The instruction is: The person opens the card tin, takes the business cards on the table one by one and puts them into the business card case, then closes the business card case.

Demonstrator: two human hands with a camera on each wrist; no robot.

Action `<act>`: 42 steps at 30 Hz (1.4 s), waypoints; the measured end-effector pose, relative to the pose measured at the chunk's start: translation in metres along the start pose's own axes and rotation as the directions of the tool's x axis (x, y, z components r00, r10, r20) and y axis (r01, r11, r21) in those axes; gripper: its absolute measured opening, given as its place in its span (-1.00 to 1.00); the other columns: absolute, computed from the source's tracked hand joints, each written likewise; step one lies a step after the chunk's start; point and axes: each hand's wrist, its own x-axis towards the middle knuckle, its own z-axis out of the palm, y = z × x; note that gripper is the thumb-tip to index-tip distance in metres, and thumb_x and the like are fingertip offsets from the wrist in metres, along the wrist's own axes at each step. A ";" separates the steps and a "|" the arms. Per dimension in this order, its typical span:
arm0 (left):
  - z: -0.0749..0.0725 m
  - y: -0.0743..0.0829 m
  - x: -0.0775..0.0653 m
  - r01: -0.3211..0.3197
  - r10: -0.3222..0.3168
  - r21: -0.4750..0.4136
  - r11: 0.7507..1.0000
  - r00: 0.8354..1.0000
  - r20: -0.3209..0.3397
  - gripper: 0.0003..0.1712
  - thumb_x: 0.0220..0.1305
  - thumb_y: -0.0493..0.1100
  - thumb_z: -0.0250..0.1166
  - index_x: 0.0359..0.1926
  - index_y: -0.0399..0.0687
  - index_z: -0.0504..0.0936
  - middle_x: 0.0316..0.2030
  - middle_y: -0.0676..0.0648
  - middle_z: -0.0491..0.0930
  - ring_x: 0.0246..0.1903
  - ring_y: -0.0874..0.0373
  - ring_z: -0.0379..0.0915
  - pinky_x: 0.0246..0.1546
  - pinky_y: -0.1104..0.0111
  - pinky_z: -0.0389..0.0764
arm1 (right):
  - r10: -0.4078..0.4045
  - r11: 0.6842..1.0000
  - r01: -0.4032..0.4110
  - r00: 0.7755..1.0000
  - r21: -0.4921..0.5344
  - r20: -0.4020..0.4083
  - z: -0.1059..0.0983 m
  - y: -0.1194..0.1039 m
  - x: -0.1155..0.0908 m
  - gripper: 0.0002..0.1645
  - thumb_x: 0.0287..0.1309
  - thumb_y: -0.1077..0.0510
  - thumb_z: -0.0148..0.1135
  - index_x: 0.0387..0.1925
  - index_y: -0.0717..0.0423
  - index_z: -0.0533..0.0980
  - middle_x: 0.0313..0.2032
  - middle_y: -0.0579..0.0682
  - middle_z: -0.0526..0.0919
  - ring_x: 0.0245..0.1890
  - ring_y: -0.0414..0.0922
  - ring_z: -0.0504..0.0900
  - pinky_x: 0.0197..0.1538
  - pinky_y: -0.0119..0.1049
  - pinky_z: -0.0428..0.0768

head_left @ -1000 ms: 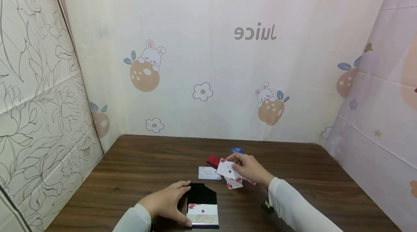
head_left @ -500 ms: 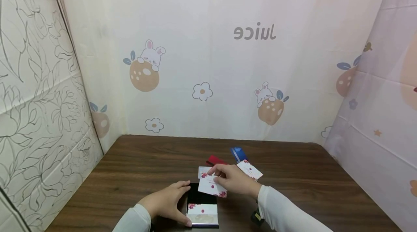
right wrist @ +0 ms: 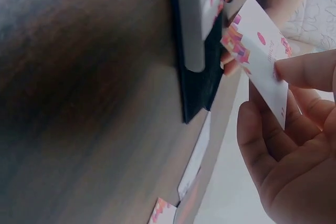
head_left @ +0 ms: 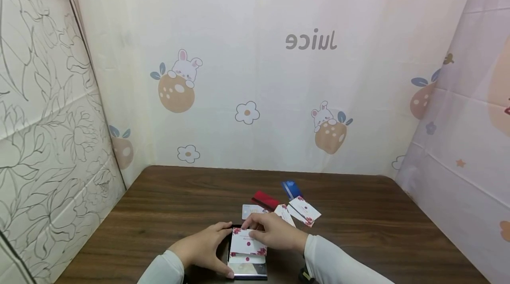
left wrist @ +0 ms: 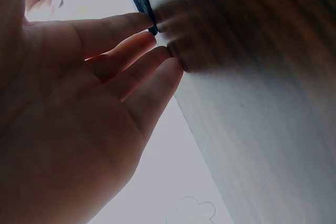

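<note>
My right hand [head_left: 276, 231] pinches a white business card [head_left: 246, 245] with pink flowers between thumb and fingers. It holds the card over a dark card case [head_left: 259, 271] with a silvery front, whose black flap lies open. Part of another flowered card [head_left: 236, 259] shows in the case, below the held one. My left hand [head_left: 203, 245] holds the case along its left side, thumb at the near corner and fingers at the far one. In the left wrist view, fingertips [left wrist: 176, 65] meet the dark edge. The right wrist view shows the held card [right wrist: 262, 51] tilted, above the open flap [right wrist: 210, 85].
Behind the case lie a pale card [head_left: 250, 211], a red card-like piece [head_left: 266, 200] and a blue card [head_left: 291, 189]. More flowered cards [head_left: 306, 208] lie to the right on the brown wooden table [head_left: 179, 195]. A patterned curtain [head_left: 255, 75] hangs behind.
My right hand has brought the flowered card left and toward me, from the loose cards to over the case. The cards it covered now show. My left hand stays on the case.
</note>
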 end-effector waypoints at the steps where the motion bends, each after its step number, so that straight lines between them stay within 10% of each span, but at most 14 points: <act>1: 0.000 0.000 0.000 -0.001 0.001 -0.004 1.000 1.000 0.003 0.19 -0.08 0.37 0.54 0.37 -0.32 0.38 0.41 -0.22 0.26 0.34 -0.11 0.25 0.25 0.10 0.42 | 0.005 1.000 -0.005 1.000 0.002 0.004 0.001 0.000 0.000 -0.81 0.35 0.26 0.25 -0.07 -0.04 0.61 -0.32 -0.28 0.64 -0.36 -0.36 0.52 -0.23 -0.43 0.53; 42: 0.000 0.000 0.000 0.012 -0.011 -0.007 1.000 1.000 0.019 0.19 -0.07 0.37 0.53 0.37 -0.34 0.38 0.43 -0.20 0.25 0.35 -0.09 0.24 0.26 0.12 0.41 | 0.051 0.998 -0.051 0.999 -0.040 0.007 0.022 0.000 0.001 -0.86 0.27 0.25 0.32 -0.15 0.04 0.66 -0.38 -0.33 0.62 -0.37 -0.43 0.54 -0.24 -0.47 0.54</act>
